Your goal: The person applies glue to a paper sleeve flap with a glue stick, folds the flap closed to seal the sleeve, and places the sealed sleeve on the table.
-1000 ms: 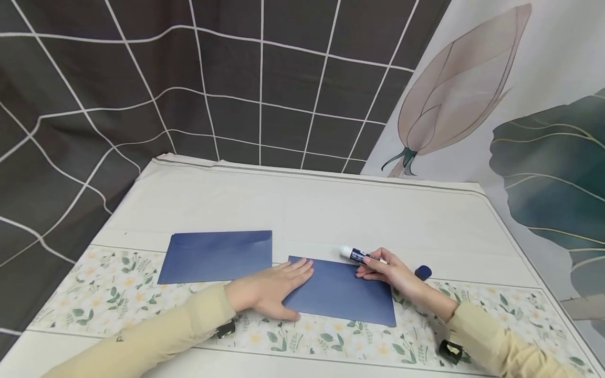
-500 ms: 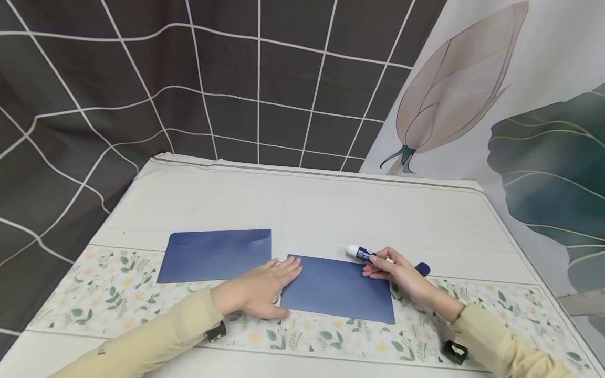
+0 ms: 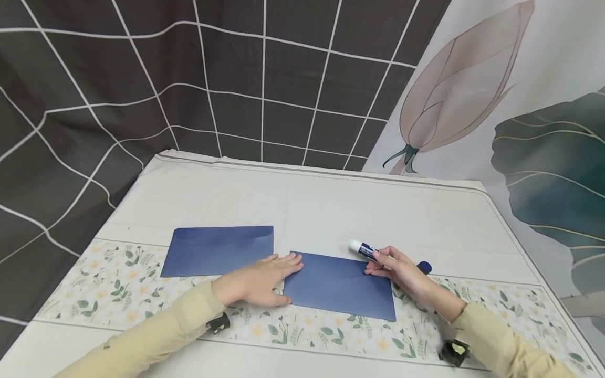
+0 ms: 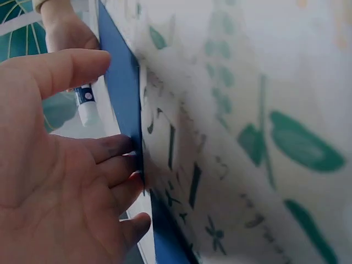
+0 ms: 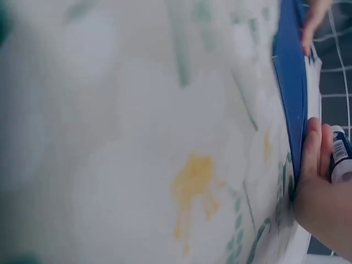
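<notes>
A dark blue envelope lies flat on the table, slightly turned, in the head view. My left hand rests at its left edge with the fingers extended; the fingertips touch its upper left corner. My right hand grips a glue stick between thumb and fingers, over the envelope's upper right corner. The white end of the stick points left. In the right wrist view the glue stick sits against the curled fingers. Just behind the right hand lies a dark blue cap.
A second blue envelope lies to the left, its lower right corner close to the left hand. The white tablecloth has a floral band across it. Behind the table hangs a dark grid-patterned curtain.
My left hand has slid left, from on top of the right envelope to its left edge. My right hand, with the glue stick, has shifted slightly right.
</notes>
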`<state>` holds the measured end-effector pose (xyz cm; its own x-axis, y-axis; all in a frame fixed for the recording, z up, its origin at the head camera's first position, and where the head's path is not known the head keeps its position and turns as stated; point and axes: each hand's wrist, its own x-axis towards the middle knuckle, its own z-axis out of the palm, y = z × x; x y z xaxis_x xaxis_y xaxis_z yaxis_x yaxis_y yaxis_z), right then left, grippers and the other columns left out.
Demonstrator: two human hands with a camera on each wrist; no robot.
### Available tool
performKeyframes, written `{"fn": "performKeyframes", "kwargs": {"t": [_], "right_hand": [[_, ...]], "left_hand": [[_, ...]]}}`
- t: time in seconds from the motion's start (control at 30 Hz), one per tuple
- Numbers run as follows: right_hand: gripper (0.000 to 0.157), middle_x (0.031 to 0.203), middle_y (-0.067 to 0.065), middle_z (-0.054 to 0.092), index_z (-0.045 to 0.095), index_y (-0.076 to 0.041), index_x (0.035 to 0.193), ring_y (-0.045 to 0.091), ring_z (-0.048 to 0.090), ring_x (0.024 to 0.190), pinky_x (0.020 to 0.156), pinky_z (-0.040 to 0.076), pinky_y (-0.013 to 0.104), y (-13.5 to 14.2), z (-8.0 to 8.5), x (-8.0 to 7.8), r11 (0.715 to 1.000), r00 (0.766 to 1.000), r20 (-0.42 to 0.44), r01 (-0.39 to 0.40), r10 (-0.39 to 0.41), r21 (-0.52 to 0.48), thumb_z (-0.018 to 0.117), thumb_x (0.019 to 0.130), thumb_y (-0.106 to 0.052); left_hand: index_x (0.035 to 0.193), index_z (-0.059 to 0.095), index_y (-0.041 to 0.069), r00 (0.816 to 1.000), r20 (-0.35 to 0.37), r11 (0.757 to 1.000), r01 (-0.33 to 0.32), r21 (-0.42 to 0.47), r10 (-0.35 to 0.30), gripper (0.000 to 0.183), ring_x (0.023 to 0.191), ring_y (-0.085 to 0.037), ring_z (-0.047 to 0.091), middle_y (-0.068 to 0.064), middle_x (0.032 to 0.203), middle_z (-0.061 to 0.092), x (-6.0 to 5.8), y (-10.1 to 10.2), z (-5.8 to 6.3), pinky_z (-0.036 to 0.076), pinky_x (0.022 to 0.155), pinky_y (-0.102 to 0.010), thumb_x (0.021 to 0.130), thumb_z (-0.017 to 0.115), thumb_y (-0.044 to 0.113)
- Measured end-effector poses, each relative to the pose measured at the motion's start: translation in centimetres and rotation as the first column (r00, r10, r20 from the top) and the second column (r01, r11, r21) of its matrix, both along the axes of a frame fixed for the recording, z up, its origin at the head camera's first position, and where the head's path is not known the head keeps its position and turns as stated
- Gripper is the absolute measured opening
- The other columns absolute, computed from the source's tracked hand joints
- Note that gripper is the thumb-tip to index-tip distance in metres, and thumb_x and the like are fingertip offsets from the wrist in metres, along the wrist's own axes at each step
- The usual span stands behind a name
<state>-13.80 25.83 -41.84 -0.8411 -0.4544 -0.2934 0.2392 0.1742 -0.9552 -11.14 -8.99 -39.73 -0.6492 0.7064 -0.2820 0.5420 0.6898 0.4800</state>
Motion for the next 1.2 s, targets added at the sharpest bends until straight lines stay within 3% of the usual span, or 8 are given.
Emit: {"fn": "performKeyframes", "kwargs": {"t": [0.27,0.47,0.53,0.7,0.83,1.03,1.1,1.2], "right_hand": [[0.02,0.095,-0.002,0.065,0.038,-0.004,0.108,0.009,0.067,0.093,0.091,0.052,0.019,0.1,0.2,-0.1,0.985,0.992,0.115,0.064,-0.046,-0.158,0.039,0.105,-0.023],[0.022,0.094,-0.001,0.062,0.038,-0.002,0.11,0.009,0.066,0.091,0.091,0.052,0.02,0.3,0.1,-0.3,0.961,0.982,0.182,0.101,-0.054,-0.256,0.038,0.105,-0.023],[0.021,0.093,0.0,0.06,0.043,-0.003,0.112,0.009,0.063,0.091,0.091,0.052,0.019,0.7,0.0,-0.4,0.924,0.973,0.231,0.101,-0.014,-0.369,0.034,0.106,-0.022],[0.03,0.094,0.003,0.057,0.049,-0.009,0.118,0.011,0.055,0.09,0.086,0.049,0.019,1.9,-0.6,-0.5,0.754,0.93,0.33,0.098,0.163,-0.649,0.024,0.107,-0.02],[0.036,0.098,0.004,0.06,0.047,-0.009,0.122,0.011,0.057,0.091,0.084,0.049,0.018,2.4,-1.1,-0.3,0.68,0.925,0.297,0.062,0.236,-0.731,0.016,0.107,-0.02],[0.05,0.107,0.01,0.063,0.042,-0.007,0.132,0.016,0.061,0.093,0.081,0.052,0.021,3.1,-0.8,-0.2,0.521,0.941,0.142,-0.041,0.306,-0.853,0.003,0.106,-0.024],[0.053,0.108,0.011,0.062,0.04,-0.006,0.135,0.017,0.061,0.093,0.079,0.052,0.022,3.2,-0.4,-0.1,0.482,0.947,0.081,-0.084,0.311,-0.872,0.001,0.105,-0.025],[0.054,0.109,0.012,0.061,0.039,-0.004,0.138,0.018,0.06,0.095,0.082,0.051,0.023,3.1,0.4,0.2,0.447,0.954,0.026,-0.116,0.3,-0.887,0.002,0.105,-0.025]], "left_hand": [[0.149,0.032,0.005,0.998,0.051,0.999,0.037,0.014,-0.038,0.07,0.149,-0.023,0.016,-0.009,0.159,0.022,-1.0,-0.3,0.4,0.01,0.122,-0.046,0.092,0.061,0.031],[0.152,0.024,0.006,0.999,0.028,0.999,0.04,0.025,-0.041,0.075,0.148,-0.024,0.02,-0.008,0.159,0.023,-1.2,-0.4,0.6,0.012,0.121,-0.046,0.092,0.062,0.029],[0.151,0.027,0.006,1.0,-0.022,0.998,0.022,0.052,-0.021,0.076,0.146,-0.026,0.027,-0.009,0.157,0.03,-1.3,-0.3,0.5,0.018,0.12,-0.046,0.09,0.065,0.029],[0.145,0.04,0.006,0.982,-0.188,0.994,-0.016,0.111,0.037,0.081,0.132,-0.026,0.045,-0.009,0.143,0.05,-1.9,0.7,-0.1,0.036,0.111,-0.044,0.08,0.076,0.037],[0.143,0.043,0.006,0.969,-0.245,0.994,-0.015,0.104,0.04,0.093,0.123,-0.023,0.048,-0.007,0.134,0.053,-2.9,1.6,-0.8,0.041,0.106,-0.041,0.069,0.083,0.046],[0.136,0.05,0.005,0.979,-0.201,0.997,-0.006,0.073,0.021,0.094,0.109,-0.02,0.047,-0.006,0.12,0.055,-4.1,2.5,-0.5,0.042,0.097,-0.038,0.06,0.088,0.047],[0.132,0.052,0.005,0.986,-0.167,0.997,-0.002,0.073,0.014,0.091,0.106,-0.02,0.046,-0.007,0.116,0.054,-4.5,2.8,-0.4,0.042,0.096,-0.038,0.059,0.089,0.044],[0.128,0.052,0.005,0.993,-0.117,0.996,0.004,0.087,0.006,0.088,0.105,-0.019,0.045,-0.006,0.113,0.052,-4.9,3.0,-0.3,0.04,0.099,-0.038,0.058,0.091,0.04]]}}
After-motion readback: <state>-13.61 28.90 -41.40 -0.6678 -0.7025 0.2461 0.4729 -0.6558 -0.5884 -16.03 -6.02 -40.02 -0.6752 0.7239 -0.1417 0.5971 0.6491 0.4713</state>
